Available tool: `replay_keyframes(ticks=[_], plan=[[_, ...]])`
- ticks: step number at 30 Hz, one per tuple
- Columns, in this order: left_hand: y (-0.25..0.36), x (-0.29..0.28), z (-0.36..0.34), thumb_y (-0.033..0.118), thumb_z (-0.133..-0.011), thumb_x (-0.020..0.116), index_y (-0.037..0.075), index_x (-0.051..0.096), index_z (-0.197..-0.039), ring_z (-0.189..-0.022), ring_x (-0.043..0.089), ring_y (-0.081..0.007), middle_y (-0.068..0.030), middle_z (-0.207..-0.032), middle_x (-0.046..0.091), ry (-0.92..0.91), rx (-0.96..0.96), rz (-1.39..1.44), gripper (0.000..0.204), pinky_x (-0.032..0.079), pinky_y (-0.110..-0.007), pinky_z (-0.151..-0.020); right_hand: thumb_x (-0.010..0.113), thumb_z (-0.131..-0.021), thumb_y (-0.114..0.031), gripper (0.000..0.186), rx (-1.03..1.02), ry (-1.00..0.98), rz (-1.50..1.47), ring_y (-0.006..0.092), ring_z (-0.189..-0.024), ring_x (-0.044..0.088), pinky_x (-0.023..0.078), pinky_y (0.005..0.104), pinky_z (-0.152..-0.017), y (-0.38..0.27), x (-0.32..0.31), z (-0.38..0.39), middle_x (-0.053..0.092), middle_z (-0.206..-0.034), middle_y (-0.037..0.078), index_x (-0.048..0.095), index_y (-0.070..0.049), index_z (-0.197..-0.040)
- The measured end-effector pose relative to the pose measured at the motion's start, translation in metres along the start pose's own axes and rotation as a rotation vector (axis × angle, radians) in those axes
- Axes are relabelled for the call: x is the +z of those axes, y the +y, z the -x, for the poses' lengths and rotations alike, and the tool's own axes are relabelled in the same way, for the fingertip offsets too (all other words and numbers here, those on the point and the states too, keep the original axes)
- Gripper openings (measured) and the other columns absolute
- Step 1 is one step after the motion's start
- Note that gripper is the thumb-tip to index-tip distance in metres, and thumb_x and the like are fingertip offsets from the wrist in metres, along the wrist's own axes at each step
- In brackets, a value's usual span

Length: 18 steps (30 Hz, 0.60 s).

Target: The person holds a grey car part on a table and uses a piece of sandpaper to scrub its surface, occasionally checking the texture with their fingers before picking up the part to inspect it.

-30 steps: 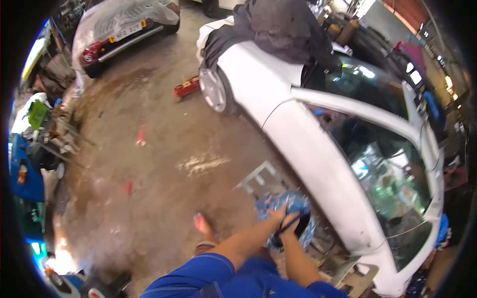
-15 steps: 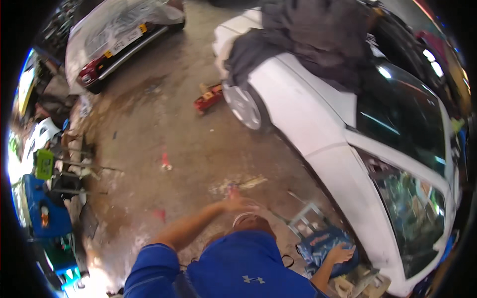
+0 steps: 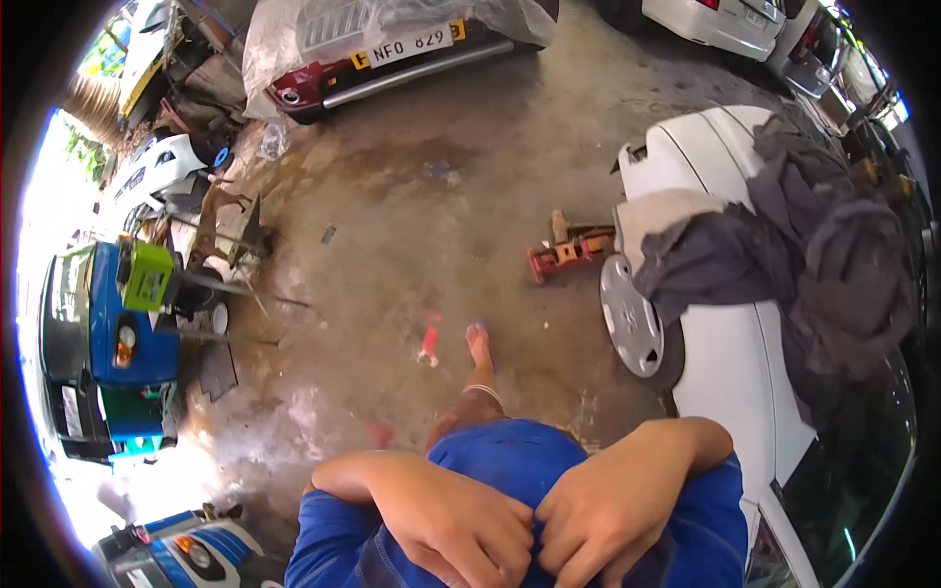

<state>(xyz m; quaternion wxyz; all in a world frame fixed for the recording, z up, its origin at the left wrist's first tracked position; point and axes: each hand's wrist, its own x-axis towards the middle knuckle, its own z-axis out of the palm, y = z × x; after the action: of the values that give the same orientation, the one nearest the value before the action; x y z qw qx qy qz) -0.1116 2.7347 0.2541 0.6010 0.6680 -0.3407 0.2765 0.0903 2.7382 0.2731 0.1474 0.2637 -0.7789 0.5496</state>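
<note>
Both of my hands are drawn up to the chest of my blue shirt (image 3: 510, 443), almost touching each other. My left hand (image 3: 453, 519) is closed, its fingers curled in against the shirt. Mirroring it, my right hand (image 3: 610, 512) is closed too, knuckles turned toward the left one. Whatever the fingertips grip is hidden behind the hands. Below them one leg steps forward, with a sandalled foot (image 3: 477, 343) on the concrete floor.
At right stands a white car (image 3: 720, 353) with dark cloth (image 3: 843, 255) over its front. A red floor jack (image 3: 570, 255) is by its wheel. Ahead sits a plastic-covered red vehicle (image 3: 319, 93). A blue vehicle (image 3: 137, 304), a green box (image 3: 147, 277) and metal parts line the left.
My right hand has left the blue patterned bag beside the car, and my left arm has drawn back; both hands are now together at my chest. The view has swung left and moved forward.
</note>
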Motion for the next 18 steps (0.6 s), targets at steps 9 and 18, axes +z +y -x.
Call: replay_keyframes(ticks=[9, 18], plan=[[0.013, -0.248, 0.024, 0.01, -0.096, 0.067, 0.012, 0.062, -0.086, -0.055, 0.061, -0.02, -0.0063, -0.074, 0.063, 0.951, -0.027, -0.423, 0.011, 0.04, -0.052, -0.077, 0.075, -0.091, -0.008, 0.008, -0.178, 1.189, 0.402, 0.0239, -0.058, 0.062, 0.044, 0.036, -0.053, 0.041, -0.204, 0.089, 0.074, -0.084, 0.014, 0.071, -0.002, -0.094], [-0.082, -0.448, -0.012, -0.003, -0.099, 0.045, 0.012, 0.059, -0.079, -0.052, 0.061, -0.0129, 0.0002, -0.07, 0.065, 1.207, 0.045, -0.125, 0.029, 0.041, -0.034, -0.082, 0.057, -0.093, -0.008, 0.017, -0.795, 1.391, -0.083, 0.0229, -0.069, 0.066, 0.05, 0.0329, -0.064, 0.117, -0.389, 0.184, 0.073, -0.085, 0.011, 0.07, -0.002, -0.083]])
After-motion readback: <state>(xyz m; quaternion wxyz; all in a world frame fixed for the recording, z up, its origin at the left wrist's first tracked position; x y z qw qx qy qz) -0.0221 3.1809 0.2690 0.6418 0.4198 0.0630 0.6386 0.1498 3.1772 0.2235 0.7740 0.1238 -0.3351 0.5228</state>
